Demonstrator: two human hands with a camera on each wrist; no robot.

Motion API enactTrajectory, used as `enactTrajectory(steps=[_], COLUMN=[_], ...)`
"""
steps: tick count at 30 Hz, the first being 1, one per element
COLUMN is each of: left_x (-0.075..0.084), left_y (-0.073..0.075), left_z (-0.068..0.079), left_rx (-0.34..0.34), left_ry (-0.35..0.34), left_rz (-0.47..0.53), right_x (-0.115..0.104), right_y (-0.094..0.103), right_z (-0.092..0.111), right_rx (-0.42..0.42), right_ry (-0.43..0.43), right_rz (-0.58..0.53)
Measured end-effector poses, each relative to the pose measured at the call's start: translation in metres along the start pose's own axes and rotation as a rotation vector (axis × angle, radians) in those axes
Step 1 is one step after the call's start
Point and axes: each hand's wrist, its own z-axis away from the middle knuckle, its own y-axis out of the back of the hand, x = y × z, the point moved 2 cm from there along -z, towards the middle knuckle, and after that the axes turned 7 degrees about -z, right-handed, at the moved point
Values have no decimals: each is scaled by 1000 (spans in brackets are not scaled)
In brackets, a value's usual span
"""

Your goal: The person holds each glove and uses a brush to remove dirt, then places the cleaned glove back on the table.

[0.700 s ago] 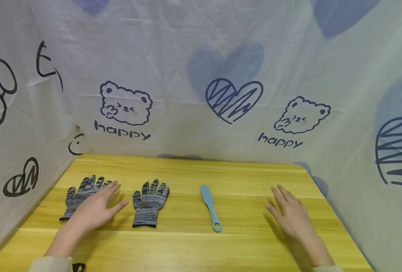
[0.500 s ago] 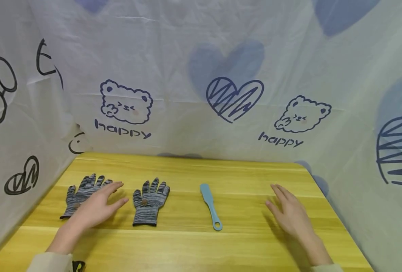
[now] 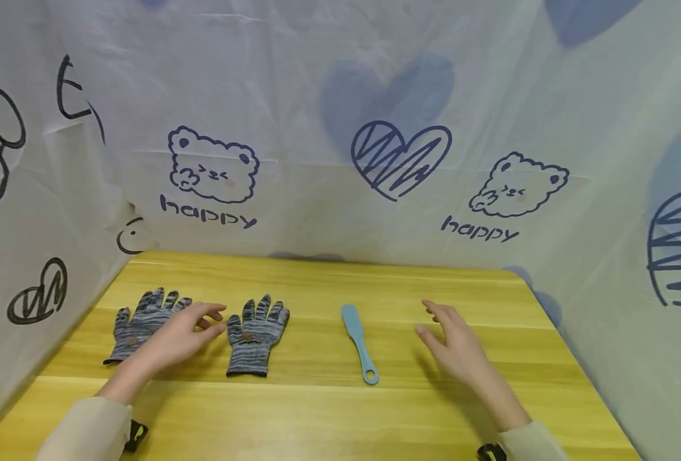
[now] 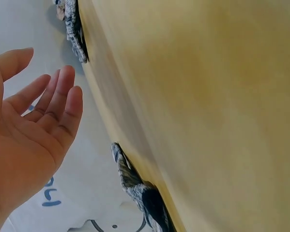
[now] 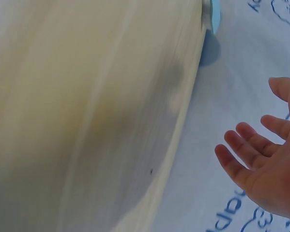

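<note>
My left hand [image 3: 182, 336] hovers over the left knitted glove [image 3: 136, 328], covering part of it, with relaxed, slightly bent fingers that hold nothing. To its right lies a second grey-and-black knitted glove [image 3: 255, 342], fingers pointing away. A light blue, flat-headed tool [image 3: 354, 333] with a ring at its handle's end lies further right; its underside is hard to make out. My right hand [image 3: 452, 342] is in the air to the right of that tool, apart from it, fingers loosely spread and holding nothing. In the left wrist view both gloves, one a knitted glove [image 4: 140, 191], appear edge-on.
The yellow wood-grain table [image 3: 317, 416] is bounded by a white printed cloth [image 3: 306, 192] at the back and both sides. A black wrist strap [image 3: 137, 435] shows by the left sleeve, and a second strap [image 3: 491, 452] by the right.
My right hand has moved left toward the blue tool. My left hand has shifted slightly right toward the second glove, its fingers bending more. The head view has tilted up-to-down slightly.
</note>
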Motion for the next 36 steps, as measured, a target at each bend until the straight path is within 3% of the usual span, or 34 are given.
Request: enactTrajectory(steps=[9,17,22,36], left_x=[5,3,3,13], left_y=[-6,-8,-17,-25], left_z=[-12,-12,-10,-14], left_rx=[-106,-126,-148,-156], left_ry=[-9,-49,-49,62], left_rz=[25,-30,-56,-180], right_x=[-23,-36,-39,-50], right_y=[-31,-58,-67,-82], right_z=[-16,-28,-32,-47], right_rx=[-191,-411,-436,-441], right_ry=[60,139,151,191], right_rz=[29,35,70,244])
